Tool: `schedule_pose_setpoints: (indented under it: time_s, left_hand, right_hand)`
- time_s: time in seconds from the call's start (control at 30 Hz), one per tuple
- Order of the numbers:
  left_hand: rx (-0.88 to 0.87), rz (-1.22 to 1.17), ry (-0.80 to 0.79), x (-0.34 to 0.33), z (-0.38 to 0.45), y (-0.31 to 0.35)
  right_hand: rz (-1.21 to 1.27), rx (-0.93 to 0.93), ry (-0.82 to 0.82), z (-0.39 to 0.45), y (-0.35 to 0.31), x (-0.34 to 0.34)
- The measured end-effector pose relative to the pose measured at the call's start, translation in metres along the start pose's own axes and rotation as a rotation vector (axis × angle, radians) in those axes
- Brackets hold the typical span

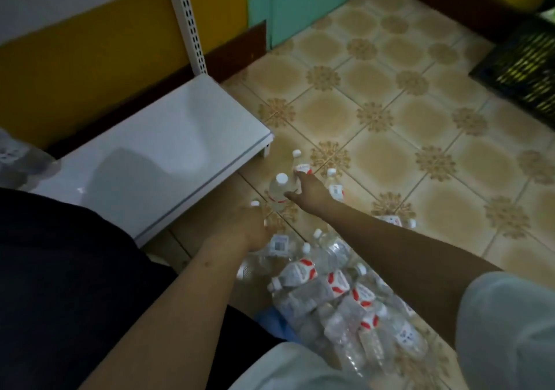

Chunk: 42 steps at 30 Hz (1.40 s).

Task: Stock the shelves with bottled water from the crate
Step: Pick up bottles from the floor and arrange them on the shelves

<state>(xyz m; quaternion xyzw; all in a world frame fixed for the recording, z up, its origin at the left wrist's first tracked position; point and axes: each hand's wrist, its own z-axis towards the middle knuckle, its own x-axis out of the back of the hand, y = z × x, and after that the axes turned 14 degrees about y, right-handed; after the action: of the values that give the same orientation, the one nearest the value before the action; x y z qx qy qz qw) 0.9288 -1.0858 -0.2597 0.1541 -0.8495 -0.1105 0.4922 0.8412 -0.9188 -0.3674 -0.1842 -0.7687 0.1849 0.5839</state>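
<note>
Several clear water bottles (330, 293) with white caps and red-and-white labels lie in a heap on the tiled floor at my knees. More stand upright further out, near the corner of the white bottom shelf (168, 155). My left hand (246, 230) grips one upright bottle (255, 204) by its upper part; only its cap shows above my fingers. My right hand (310, 190) reaches forward with thumb and fingers spread, thumb against an upright bottle (278, 190) and fingertips at a red-labelled bottle (301, 168). The black crate (525, 68) sits far right.
The shelf's perforated white upright (189, 20) rises at the back against a yellow panel. A blurred bottle (18, 155) stands at the shelf's far left. Another bottle (335, 188) is upright right of my hand, and one (393, 220) lies on the tiles. Something blue (270, 323) lies under the heap.
</note>
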Motion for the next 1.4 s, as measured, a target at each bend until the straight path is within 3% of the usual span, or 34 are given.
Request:
schedule_pose_setpoints:
  time_s: [0.07, 0.23, 0.5, 0.8, 0.97, 1.1, 1.4]
  left_hand:
    - [0.031, 0.013, -0.110, -0.009, 0.006, -0.007]
    - [0.038, -0.070, -0.047, -0.012, 0.015, -0.006]
    - [0.157, -0.122, -0.131, -0.009, 0.017, -0.013]
    - [0.187, -0.291, 0.004, -0.004, 0.023, -0.027]
    - [0.133, -0.395, -0.018, -0.009, 0.021, -0.020]
    - [0.089, -0.640, 0.281, 0.008, 0.006, -0.012]
    - [0.137, -0.976, 0.724, 0.092, -0.070, -0.016]
  right_hand:
    - [0.029, 0.028, 0.018, 0.010, -0.002, -0.020]
    - [0.099, 0.011, 0.100, 0.029, -0.003, -0.046]
    - [0.175, -0.024, 0.206, 0.034, 0.013, -0.048]
    - [0.277, 0.049, 0.260, -0.018, -0.015, 0.037]
    - [0.586, 0.016, 0.298, -0.055, -0.057, 0.107]
    - [0.788, 0.052, 0.309, -0.068, -0.102, 0.153]
    - [0.733, 0.347, 0.322, -0.092, -0.231, 0.217]
